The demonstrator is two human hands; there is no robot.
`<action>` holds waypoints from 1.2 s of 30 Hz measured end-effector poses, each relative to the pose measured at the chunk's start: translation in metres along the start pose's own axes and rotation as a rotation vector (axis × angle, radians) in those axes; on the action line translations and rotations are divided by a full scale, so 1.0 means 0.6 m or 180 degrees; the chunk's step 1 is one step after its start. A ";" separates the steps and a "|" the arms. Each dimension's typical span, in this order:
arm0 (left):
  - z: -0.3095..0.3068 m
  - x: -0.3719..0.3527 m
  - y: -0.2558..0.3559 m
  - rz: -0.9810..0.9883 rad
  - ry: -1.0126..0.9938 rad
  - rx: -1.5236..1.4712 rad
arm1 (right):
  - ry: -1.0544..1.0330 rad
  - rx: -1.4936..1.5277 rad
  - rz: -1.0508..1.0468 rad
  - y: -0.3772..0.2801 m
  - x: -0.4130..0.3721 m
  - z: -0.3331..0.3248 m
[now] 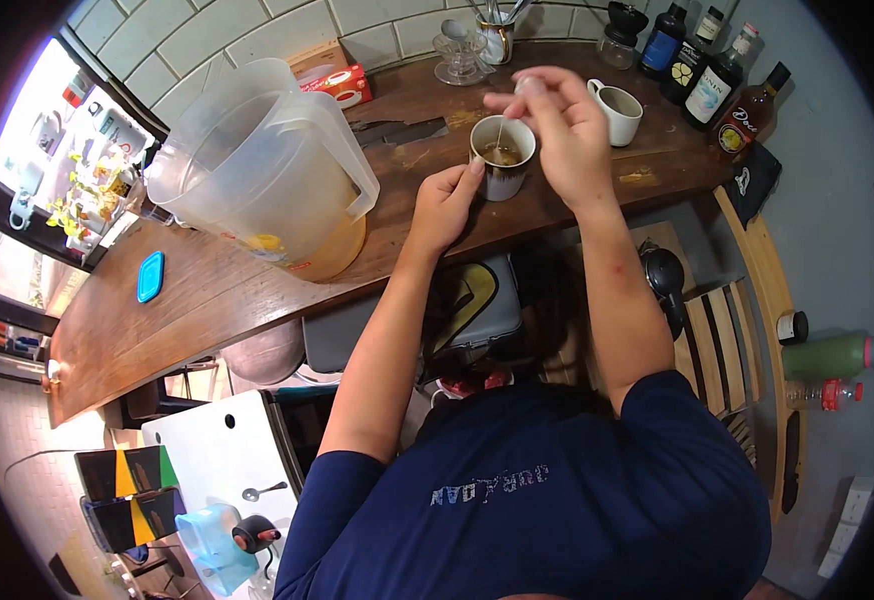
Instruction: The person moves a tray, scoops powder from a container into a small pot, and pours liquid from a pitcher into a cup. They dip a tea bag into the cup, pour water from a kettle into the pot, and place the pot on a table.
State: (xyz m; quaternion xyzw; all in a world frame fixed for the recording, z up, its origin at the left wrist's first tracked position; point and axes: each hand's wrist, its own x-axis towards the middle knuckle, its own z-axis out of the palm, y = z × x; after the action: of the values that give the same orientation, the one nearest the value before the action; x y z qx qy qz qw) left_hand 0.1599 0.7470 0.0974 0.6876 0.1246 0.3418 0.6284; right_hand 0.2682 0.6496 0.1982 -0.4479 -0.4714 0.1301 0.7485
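A cup [503, 184] with liquid inside stands on the wooden counter [412, 205]. My left hand [447, 207] is wrapped against its left side, thumb at the rim. Above the cup's right side, my right hand [569, 130] is raised with thumb and fingers pinched on a thin string that runs down into the liquid; what hangs at its lower end is hard to make out. Just behind my right hand is a white mug [624, 128]. To the left stands a large clear plastic pitcher [287, 200] with some amber liquid low inside.
Several bottles [711, 98] line the back right by the wall. A glass dripper [460, 60], a cup of utensils [497, 42] and a red box [341, 88] sit along the tiled wall. A blue lid [151, 277] lies at the left. Slatted wooden chair [722, 345] below right.
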 end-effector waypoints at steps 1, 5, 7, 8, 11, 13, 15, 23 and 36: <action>0.000 0.000 0.002 0.0006 -0.0009 0.0026 | 0.0175 0.0280 -0.0260 -0.007 0.003 0.003; -0.002 0.002 -0.005 0.0006 0.0012 0.0077 | 0.0305 0.0097 -0.0479 -0.006 0.007 -0.002; -0.006 0.003 -0.006 -0.0042 -0.0061 0.0121 | 0.0137 -0.0154 -0.0100 0.012 -0.002 -0.012; -0.005 0.004 -0.007 -0.0029 -0.0062 0.0121 | -0.0036 -0.0403 0.0292 0.018 -0.004 -0.016; 0.001 0.000 -0.001 0.0002 0.0015 0.0023 | -0.0049 -0.0257 0.0165 0.001 -0.003 -0.007; -0.001 0.001 0.000 -0.0019 0.0014 0.0096 | 0.0021 -0.0089 -0.0024 -0.006 0.000 -0.003; -0.003 0.001 -0.003 -0.0039 -0.0009 0.0105 | -0.0085 0.0083 -0.0298 -0.009 0.005 -0.005; -0.002 0.001 -0.004 0.0009 0.0036 0.0010 | -0.0047 -0.0038 0.0098 0.006 -0.003 -0.005; -0.001 0.000 -0.004 -0.0019 0.0059 0.0075 | 0.0010 0.0045 -0.0088 -0.001 -0.004 -0.005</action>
State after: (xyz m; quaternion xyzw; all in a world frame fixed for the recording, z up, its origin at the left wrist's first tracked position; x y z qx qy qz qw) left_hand 0.1600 0.7481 0.0953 0.6914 0.1365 0.3448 0.6201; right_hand 0.2697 0.6461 0.1968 -0.4362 -0.4755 0.1223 0.7541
